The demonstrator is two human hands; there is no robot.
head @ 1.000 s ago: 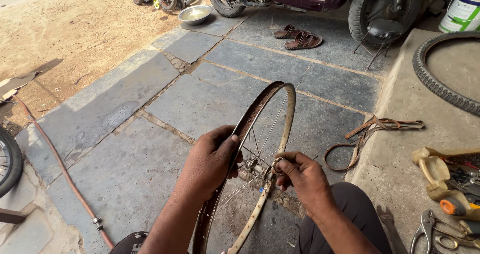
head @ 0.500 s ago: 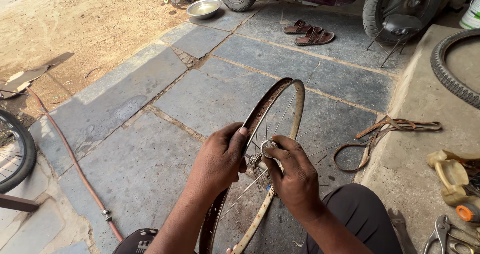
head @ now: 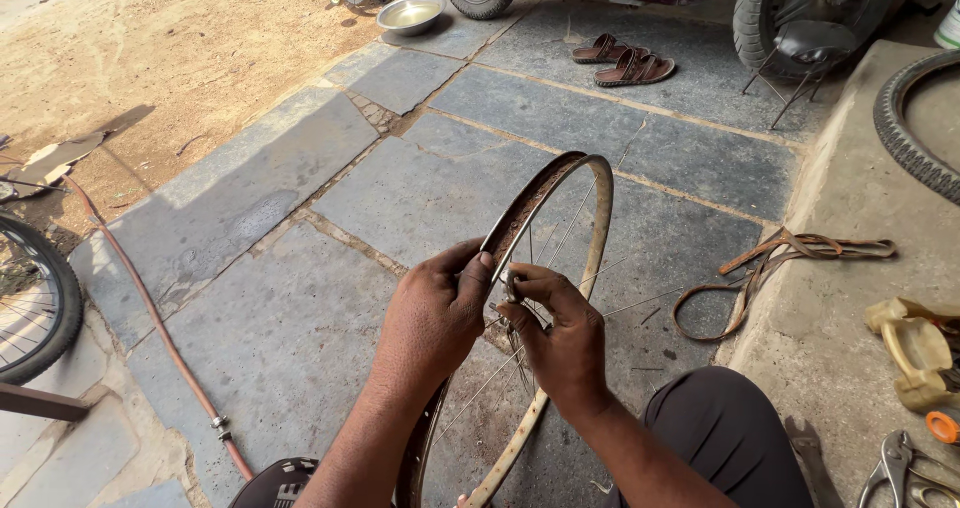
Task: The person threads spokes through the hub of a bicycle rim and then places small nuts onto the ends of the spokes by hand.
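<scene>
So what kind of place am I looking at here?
Most likely an open-air roadside bicycle repair spot. The left hand and right hand work at the hub of a bare, rusty wheel rim, with a loose tyre, pliers and a parked scooter on stone paving.

A white plastic container with a green band [head: 950, 23] shows partly at the far right top edge, on the raised concrete ledge [head: 850, 168].

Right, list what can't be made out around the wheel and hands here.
- Hub of the wheel rim, head view: covered by the left hand and right hand.
- Small part in the right fingers: too small to identify.
- Rim's bottom: cut off by the lower edge.
- Pliers: partly cut off at the corner.
</scene>
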